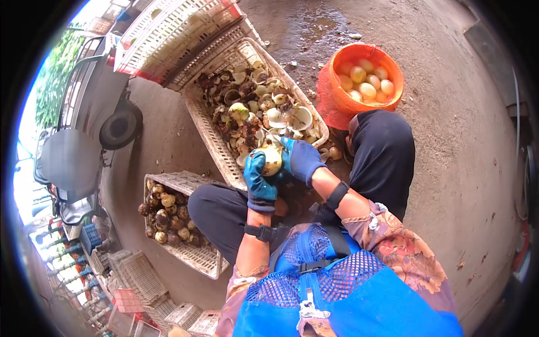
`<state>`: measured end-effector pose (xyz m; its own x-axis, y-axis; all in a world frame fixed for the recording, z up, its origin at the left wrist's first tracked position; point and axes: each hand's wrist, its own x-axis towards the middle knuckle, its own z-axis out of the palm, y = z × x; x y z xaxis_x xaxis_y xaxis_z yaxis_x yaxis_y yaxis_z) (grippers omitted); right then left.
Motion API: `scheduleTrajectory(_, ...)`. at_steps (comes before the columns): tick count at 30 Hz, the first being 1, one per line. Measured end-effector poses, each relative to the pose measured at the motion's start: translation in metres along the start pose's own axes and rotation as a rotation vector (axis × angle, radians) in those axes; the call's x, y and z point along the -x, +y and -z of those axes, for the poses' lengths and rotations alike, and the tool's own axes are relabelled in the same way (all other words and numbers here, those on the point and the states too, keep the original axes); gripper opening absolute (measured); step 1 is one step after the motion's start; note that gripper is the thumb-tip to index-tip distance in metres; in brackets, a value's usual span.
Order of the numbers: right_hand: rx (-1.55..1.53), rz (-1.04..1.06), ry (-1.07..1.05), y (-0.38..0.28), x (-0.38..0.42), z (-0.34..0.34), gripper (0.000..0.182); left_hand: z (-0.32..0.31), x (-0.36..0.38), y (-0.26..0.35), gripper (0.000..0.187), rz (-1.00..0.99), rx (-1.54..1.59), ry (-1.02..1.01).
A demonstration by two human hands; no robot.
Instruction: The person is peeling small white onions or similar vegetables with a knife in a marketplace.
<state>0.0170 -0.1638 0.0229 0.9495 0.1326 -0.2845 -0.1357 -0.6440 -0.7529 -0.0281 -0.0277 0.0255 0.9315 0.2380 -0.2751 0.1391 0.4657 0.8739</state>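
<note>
My left hand (261,178) has its fingers closed around an onion (273,162), likely bracing it for the right hand (302,161). Right fingers curl beside it; can't tell if they grip anything. Onion's at the scrap crate's (220,157) near end, probably so skins drop in.

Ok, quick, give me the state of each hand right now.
Left hand: grip closed on an onion.
Right hand: fingers curled, close by the onion; whether it holds anything cannot be told.
</note>
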Motion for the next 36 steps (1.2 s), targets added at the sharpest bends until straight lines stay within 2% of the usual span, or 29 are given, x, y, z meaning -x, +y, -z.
scheduleTrajectory(2, -0.079, -0.037, 0.025, -0.001, -0.001, 0.005, 0.039, 0.015, -0.009, -0.002, 0.033, 0.180, 0.207, -0.060)
scheduleTrajectory(4, -0.401, 0.012, 0.118, 0.021, -0.011, -0.015, 0.037, 0.013, -0.010, 0.014, 0.036, 0.319, 0.374, -0.193)
scheduleTrajectory(5, -0.657, -0.026, 0.033, 0.022, -0.011, -0.015, 0.035, 0.014, -0.011, 0.011, 0.041, 0.280, 0.373, -0.107)
scheduleTrajectory(7, -1.064, -0.120, -0.122, -0.010, 0.008, 0.020, 0.032, 0.014, -0.011, 0.019, 0.041, 0.336, 0.439, -0.114)
scheduleTrajectory(10, -1.054, -0.079, -0.291, -0.011, 0.011, 0.022, 0.036, 0.006, -0.007, 0.031, 0.037, 0.428, 0.395, -0.078)
scheduleTrajectory(11, -1.163, -0.057, -0.272, -0.013, 0.014, 0.018, 0.035, 0.004, -0.005, 0.033, 0.036, 0.458, 0.353, -0.058)
scheduleTrajectory(14, -0.795, 0.132, -0.004, -0.006, 0.012, 0.004, 0.026, -0.005, -0.005, 0.024, 0.038, 0.181, 0.053, -0.205)
scheduleTrajectory(15, -0.617, 0.081, -0.034, -0.024, 0.020, 0.023, 0.019, -0.002, -0.005, 0.023, 0.041, 0.199, 0.081, -0.199)
scheduleTrajectory(18, -0.200, 0.380, 0.198, -0.019, 0.016, 0.019, 0.014, 0.003, -0.007, 0.023, 0.044, 0.163, -0.031, -0.212)
scheduleTrajectory(21, -0.301, 0.274, 0.223, -0.018, 0.013, 0.019, 0.011, -0.003, -0.003, 0.025, 0.044, 0.154, -0.012, -0.171)
scheduleTrajectory(24, -0.009, 0.271, 0.362, -0.006, 0.007, 0.018, 0.018, -0.012, 0.001, 0.030, 0.045, 0.243, 0.215, -0.170)
scheduleTrajectory(27, -0.213, 0.062, 0.310, 0.007, -0.003, 0.023, 0.024, -0.010, 0.000, 0.029, 0.044, 0.265, 0.322, -0.159)
scheduleTrajectory(28, -0.303, 0.006, 0.306, 0.009, -0.005, 0.023, 0.026, -0.004, -0.003, 0.030, 0.044, 0.336, 0.378, -0.195)
scheduleTrajectory(30, -0.274, 0.069, 0.283, 0.010, 0.002, 0.021, 0.031, 0.006, -0.011, 0.033, 0.046, 0.471, 0.494, -0.261)
scheduleTrajectory(31, -0.286, 0.128, 0.261, 0.008, 0.006, 0.019, 0.032, 0.005, -0.012, 0.033, 0.048, 0.493, 0.442, -0.143)
scheduleTrajectory(32, -0.297, 0.185, 0.238, 0.007, 0.010, 0.017, 0.033, 0.007, -0.015, 0.034, 0.050, 0.514, 0.456, -0.126)
scheduleTrajectory(33, -0.239, 0.374, 0.320, 0.005, 0.012, 0.015, 0.030, 0.007, -0.018, 0.037, 0.051, 0.537, 0.470, -0.107)
scheduleTrajectory(34, -0.162, 0.414, 0.281, 0.004, 0.016, 0.015, 0.029, 0.007, -0.020, 0.040, 0.053, 0.561, 0.484, -0.088)
scheduleTrajectory(35, -0.085, 0.452, 0.245, 0.004, 0.020, 0.018, 0.028, 0.004, -0.021, 0.041, 0.052, 0.565, 0.396, 0.037)
scheduleTrajectory(36, -0.007, 0.489, 0.210, 0.001, 0.023, 0.022, 0.027, 0.008, -0.023, 0.039, 0.052, 0.576, 0.395, 0.040)
